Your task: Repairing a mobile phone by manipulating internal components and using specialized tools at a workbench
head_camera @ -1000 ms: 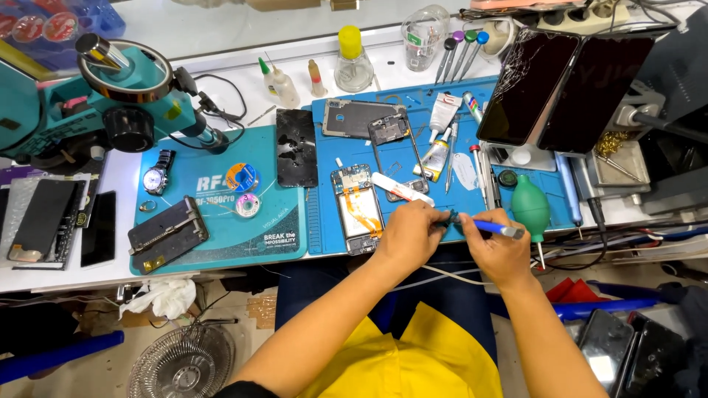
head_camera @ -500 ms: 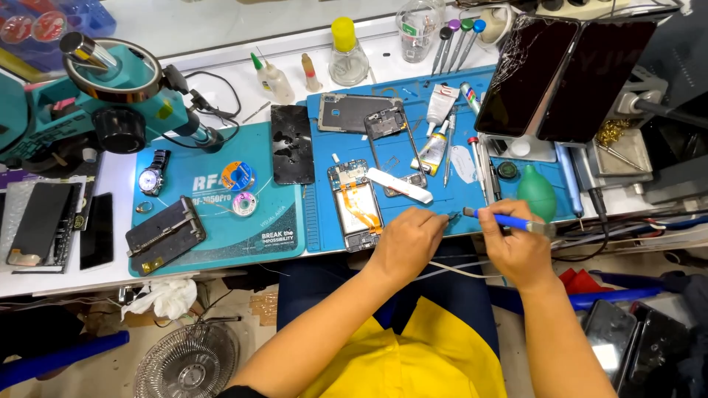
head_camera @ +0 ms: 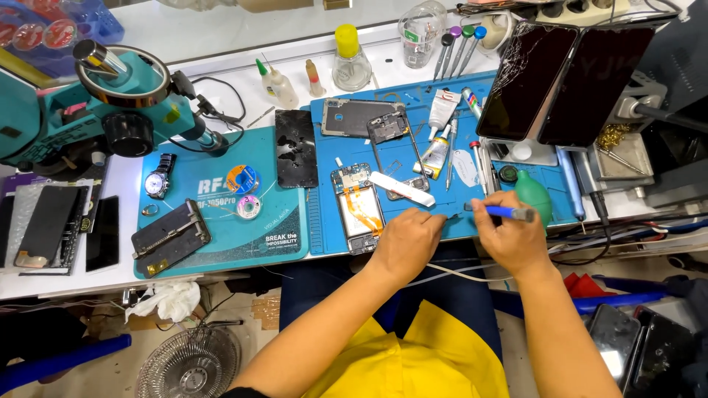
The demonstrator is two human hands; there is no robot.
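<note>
Right hand (head_camera: 512,239) holds blue tool (head_camera: 505,212); left hand (head_camera: 405,239) beside opened phone (head_camera: 358,208)

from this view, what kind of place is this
Most likely a phone repair bench. An opened phone lies on a blue work mat, a microscope stands at one end, and cracked screens lean at the back. The right hand holds a blue-handled tool.

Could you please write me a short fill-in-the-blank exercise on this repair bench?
1. The right hand holds a tool with a ____ handle.
2. The green rubber blower bulb lies just beyond the ____ hand.
3. The opened phone with the orange ribbon cable rests on the ____ mat.

Missing words: blue; right; blue
</note>
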